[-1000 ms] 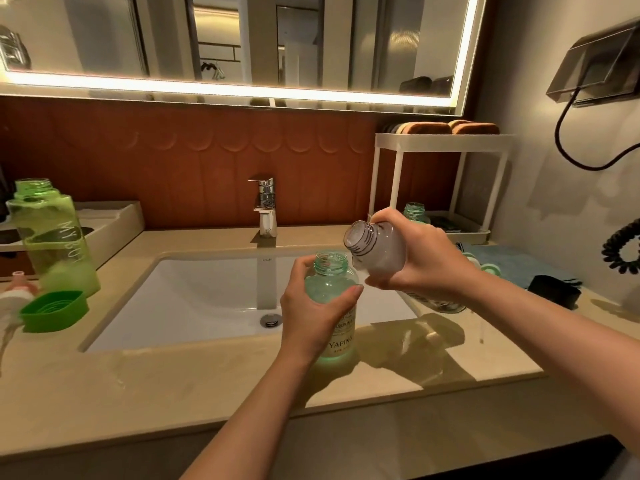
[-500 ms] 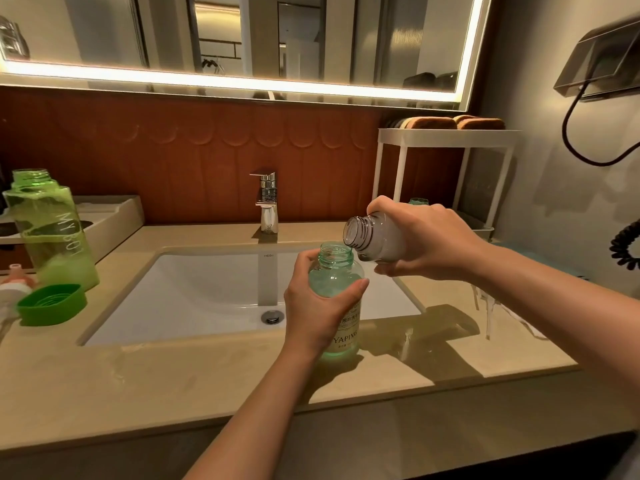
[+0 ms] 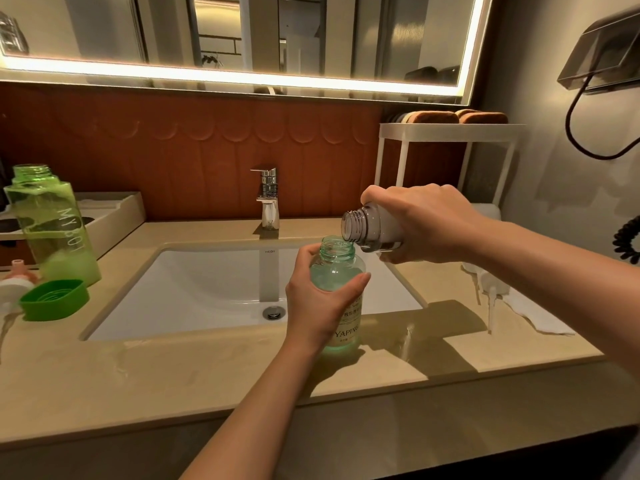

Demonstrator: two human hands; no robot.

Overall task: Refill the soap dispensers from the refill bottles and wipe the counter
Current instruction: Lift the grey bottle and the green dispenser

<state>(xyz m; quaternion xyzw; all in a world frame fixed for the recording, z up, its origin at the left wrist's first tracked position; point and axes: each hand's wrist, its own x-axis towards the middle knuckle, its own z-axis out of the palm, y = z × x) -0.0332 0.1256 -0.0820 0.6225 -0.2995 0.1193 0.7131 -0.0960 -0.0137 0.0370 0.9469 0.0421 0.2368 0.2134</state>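
**Three Readable Marks**

"YAPING" stands in capitals low on the pale label of the teal bottle (image 3: pixel 337 275), below small characters too fine to read. White letters "MY BO" run down the side of the big green bottle (image 3: pixel 52 230); the rest is unclear. "HEGII" marks the sink's (image 3: pixel 207 271) back rim.

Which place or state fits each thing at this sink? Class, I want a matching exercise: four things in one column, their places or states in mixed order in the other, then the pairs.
Things
1. clear bottle
2. teal bottle
3. large green bottle
4. green cap

Places or states
A. lies on the counter, left of the sink
B. tilted in the right hand, mouth over another bottle's opening
C. stands uncapped at the far left
D. held upright by the left hand

Pairs: 1-B, 2-D, 3-C, 4-A
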